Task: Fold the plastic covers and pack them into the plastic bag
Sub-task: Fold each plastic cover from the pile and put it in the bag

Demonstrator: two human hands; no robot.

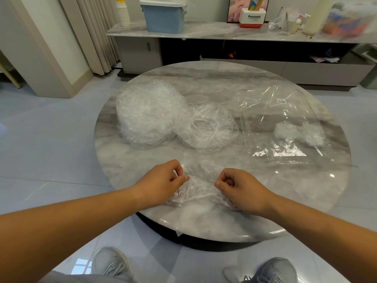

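Both my forearms reach in from the near edge of the round marble table (204,223), wrists low over the top. My left hand (163,178) is turned knuckles-up with the fingers curled under and the thumb pointing inward toward the other hand. My right hand (238,186) mirrors it, fingers tucked in and the thumb stretched toward the left.

The only writing I can read is "Panasonic" on the white and red box (253,17) on the sideboard beyond the table's far edge. The clear plastic bag (265,119) lying flat toward the right edge carries a small white label (281,101), but its print is too small to make out.

Between my hands lies a crumpled plastic cover (201,180), close to the near edge. My left thumb and forefinger pinch its left side tightly. My right hand is closed on its right side, with film bunched under the heel of my palm; exactly which fingers catch it I cannot tell.

Toward the left edge sits a thick stack of covers (146,117), and just beside it, nearer the middle, a single cover (206,129) lies open with its elastic ring showing. A small bundle of folded covers (299,132) rests at the bag's near right part; whether it sits inside or on top I cannot tell.
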